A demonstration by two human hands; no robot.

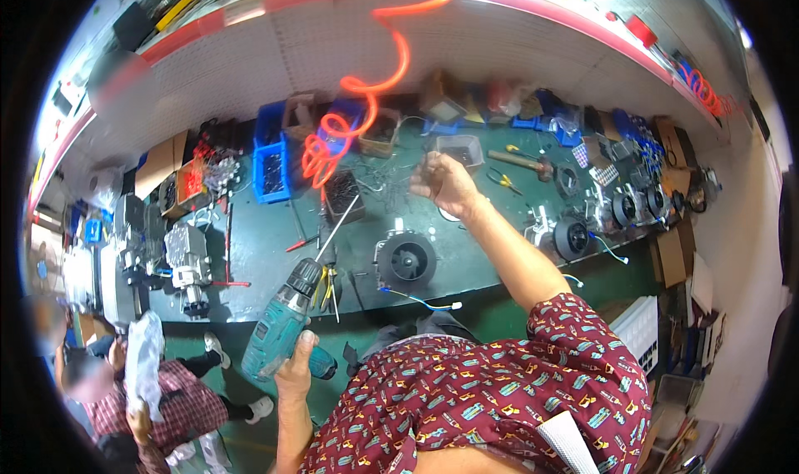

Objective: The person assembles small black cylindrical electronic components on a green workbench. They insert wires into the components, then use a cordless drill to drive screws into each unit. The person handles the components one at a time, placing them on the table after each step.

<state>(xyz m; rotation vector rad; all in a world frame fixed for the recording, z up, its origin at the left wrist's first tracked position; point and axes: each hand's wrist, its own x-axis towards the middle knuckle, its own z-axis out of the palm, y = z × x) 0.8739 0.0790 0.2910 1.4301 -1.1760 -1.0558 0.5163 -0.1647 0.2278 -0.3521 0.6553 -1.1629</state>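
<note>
My left hand (295, 367) is wrapped round the grip of a teal cordless drill (279, 324). Its long thin bit (339, 227) points up and away over the bench. Beside a clear plastic bin (462, 151) of small dark parts, my right hand (449, 186) hovers with its fingers curled together; whatever they may hold is too small and blurred to make out. A round black fan unit (407, 259) sits at the bench's near edge in front of me, its wires and white connector hanging toward me.
A coiled orange air hose (358, 85) hangs over the bench. Blue bins (270, 173), a hammer (520, 163) and yellow-handled pliers (504, 181) lie around. More fan units (572, 238) line the right; metal housings (190, 253) stand left. Another person (166, 395) sits at lower left.
</note>
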